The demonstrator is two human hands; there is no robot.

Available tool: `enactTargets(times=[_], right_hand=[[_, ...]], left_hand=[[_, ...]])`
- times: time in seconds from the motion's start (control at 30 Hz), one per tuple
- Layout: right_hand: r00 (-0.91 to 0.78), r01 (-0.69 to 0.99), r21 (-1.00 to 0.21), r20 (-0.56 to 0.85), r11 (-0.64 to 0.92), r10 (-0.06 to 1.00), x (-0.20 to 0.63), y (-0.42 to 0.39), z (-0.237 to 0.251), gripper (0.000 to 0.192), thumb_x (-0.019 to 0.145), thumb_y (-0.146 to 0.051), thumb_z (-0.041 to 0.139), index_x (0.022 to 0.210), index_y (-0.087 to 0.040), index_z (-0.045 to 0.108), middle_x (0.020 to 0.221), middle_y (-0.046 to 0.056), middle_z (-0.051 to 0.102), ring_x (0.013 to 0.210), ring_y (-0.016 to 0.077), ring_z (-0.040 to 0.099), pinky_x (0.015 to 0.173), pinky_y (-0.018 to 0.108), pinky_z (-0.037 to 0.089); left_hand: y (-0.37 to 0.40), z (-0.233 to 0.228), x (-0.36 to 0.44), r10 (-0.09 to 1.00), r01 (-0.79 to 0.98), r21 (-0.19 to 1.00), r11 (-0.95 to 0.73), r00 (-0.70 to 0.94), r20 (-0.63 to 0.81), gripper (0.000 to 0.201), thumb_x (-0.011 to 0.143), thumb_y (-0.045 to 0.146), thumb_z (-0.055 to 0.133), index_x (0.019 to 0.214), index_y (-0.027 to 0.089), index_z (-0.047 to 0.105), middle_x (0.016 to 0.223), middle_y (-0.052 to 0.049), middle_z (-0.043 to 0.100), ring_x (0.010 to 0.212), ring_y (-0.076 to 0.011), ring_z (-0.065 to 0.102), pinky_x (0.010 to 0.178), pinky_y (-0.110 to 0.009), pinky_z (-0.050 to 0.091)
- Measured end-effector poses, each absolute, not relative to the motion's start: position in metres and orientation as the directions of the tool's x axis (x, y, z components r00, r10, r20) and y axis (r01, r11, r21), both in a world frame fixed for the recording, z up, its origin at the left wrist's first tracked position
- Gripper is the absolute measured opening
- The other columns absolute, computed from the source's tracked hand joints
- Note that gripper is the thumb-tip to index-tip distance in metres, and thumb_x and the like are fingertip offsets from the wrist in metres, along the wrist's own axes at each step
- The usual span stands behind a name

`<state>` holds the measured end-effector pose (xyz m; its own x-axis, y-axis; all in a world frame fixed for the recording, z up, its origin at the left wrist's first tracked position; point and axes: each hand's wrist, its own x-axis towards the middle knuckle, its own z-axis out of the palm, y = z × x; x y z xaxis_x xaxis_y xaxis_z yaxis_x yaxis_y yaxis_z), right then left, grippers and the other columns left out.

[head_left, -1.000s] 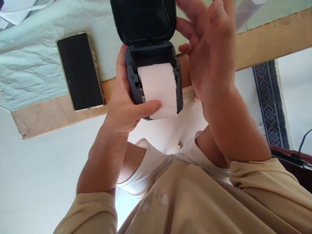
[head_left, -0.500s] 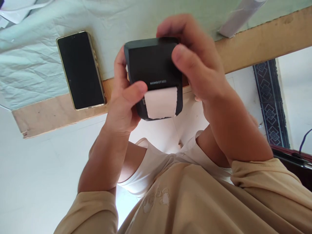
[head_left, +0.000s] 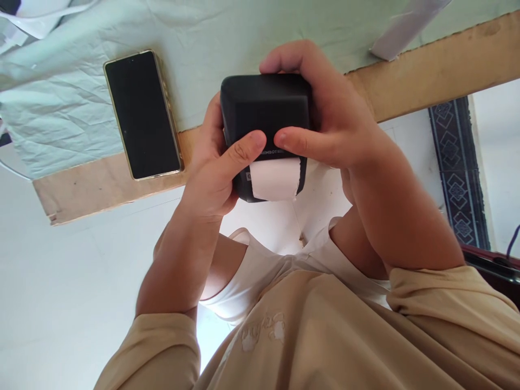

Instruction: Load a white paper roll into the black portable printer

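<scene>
Printer (head_left: 266, 105) logo half hidden under both thumbs.

floor (head_left: 60, 303): pale, sunlit | board (head_left: 439, 70): wooden | cloth (head_left: 73, 103): green

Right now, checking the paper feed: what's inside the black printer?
The black printer, held in both hands, has its lid closed. Only a white paper strip sticks out the front; the roll inside is hidden.

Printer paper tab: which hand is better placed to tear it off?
Probably the right hand. Its thumb lies across the lid edge just above the paper tab. The left hand wraps the printer from the side and below, carrying it, so it looks less free to let go.
</scene>
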<state>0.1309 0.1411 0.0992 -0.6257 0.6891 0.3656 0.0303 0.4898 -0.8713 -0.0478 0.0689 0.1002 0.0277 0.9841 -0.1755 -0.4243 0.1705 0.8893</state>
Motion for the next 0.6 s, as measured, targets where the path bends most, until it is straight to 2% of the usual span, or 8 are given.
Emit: enactTargets(times=[0.13, 0.2, 0.27, 0.3, 0.4, 0.5, 0.6], right_hand=[[-0.630, 0.031, -0.869, 0.367, 0.494, 0.685, 0.130, 0.143, 0.098, 0.045, 0.092, -0.043, 0.063, 0.125, -0.015, 0.050, 0.127, 0.006, 0.062, 0.114, 0.0142, 0.059, 0.102, 0.029, 0.049], [-0.607, -0.093, -0.893, 0.401, 0.440, 0.686, 0.129, 0.143, 0.095, 0.051, 0.089, -0.042, 0.067, 0.126, -0.012, 0.047, 0.124, 0.008, 0.060, 0.115, 0.0136, 0.058, 0.103, 0.028, 0.050], [-0.580, -0.233, -0.913, 0.406, 0.334, 0.706, 0.127, 0.144, 0.092, 0.059, 0.086, -0.039, 0.071, 0.128, -0.010, 0.041, 0.115, 0.007, 0.059, 0.107, 0.0121, 0.059, 0.095, 0.027, 0.052], [-0.568, -0.271, -0.919, 0.393, 0.287, 0.723, 0.126, 0.144, 0.090, 0.061, 0.086, -0.038, 0.071, 0.129, -0.009, 0.039, 0.110, 0.006, 0.058, 0.101, 0.0114, 0.059, 0.090, 0.026, 0.052], [-0.478, -0.303, -0.908, 0.408, 0.290, 0.778, 0.122, 0.145, 0.088, 0.059, 0.083, -0.043, 0.071, 0.123, -0.011, 0.042, 0.102, 0.004, 0.058, 0.091, 0.0112, 0.058, 0.082, 0.025, 0.053], [-0.436, -0.234, -0.886, 0.464, 0.401, 0.771, 0.118, 0.146, 0.088, 0.058, 0.084, -0.045, 0.068, 0.121, -0.007, 0.046, 0.116, 0.010, 0.057, 0.106, 0.0132, 0.058, 0.099, 0.026, 0.052], [-0.485, -0.108, -0.873, 0.464, 0.476, 0.741, 0.118, 0.144, 0.091, 0.056, 0.091, -0.043, 0.060, 0.126, -0.004, 0.043, 0.126, 0.014, 0.051, 0.120, 0.0147, 0.054, 0.116, 0.032, 0.046]], left_hand=[[0.071, 0.103, -0.044, 0.982, -0.476, 0.864, 0.163, -0.003, -0.187, 0.035, 0.083, 0.023, 0.078, 0.116, 0.022, 0.064, 0.101, -0.006, 0.071, 0.129, -0.0344, 0.066, 0.100, -0.046, 0.061], [0.073, 0.103, -0.044, 0.986, -0.534, 0.831, 0.154, 0.028, -0.165, 0.025, 0.088, 0.023, 0.068, 0.113, 0.021, 0.066, 0.097, -0.006, 0.071, 0.131, -0.0335, 0.065, 0.101, -0.046, 0.062], [0.074, 0.102, -0.044, 0.990, -0.586, 0.799, 0.134, 0.043, -0.134, 0.017, 0.095, 0.026, 0.057, 0.104, 0.019, 0.070, 0.099, -0.008, 0.073, 0.136, -0.0328, 0.061, 0.105, -0.046, 0.061], [0.075, 0.102, -0.045, 0.990, -0.589, 0.798, 0.127, 0.033, -0.133, 0.020, 0.097, 0.028, 0.053, 0.099, 0.019, 0.071, 0.101, -0.008, 0.074, 0.139, -0.0327, 0.058, 0.106, -0.047, 0.061], [0.075, 0.105, -0.044, 0.977, -0.528, 0.836, 0.153, -0.048, -0.209, 0.028, 0.104, 0.036, 0.049, 0.092, 0.021, 0.070, 0.109, -0.006, 0.076, 0.147, -0.0332, 0.051, 0.110, -0.049, 0.059], [0.076, 0.108, -0.041, 0.966, -0.525, 0.828, 0.197, -0.040, -0.255, 0.039, 0.110, 0.042, 0.038, 0.101, 0.021, 0.071, 0.116, -0.006, 0.075, 0.152, -0.0326, 0.045, 0.115, -0.052, 0.056], [0.078, 0.110, -0.038, 0.975, -0.562, 0.803, 0.198, 0.030, -0.219, 0.053, 0.112, 0.044, 0.028, 0.103, 0.017, 0.072, 0.128, -0.006, 0.071, 0.156, -0.0304, 0.039, 0.121, -0.049, 0.051]])
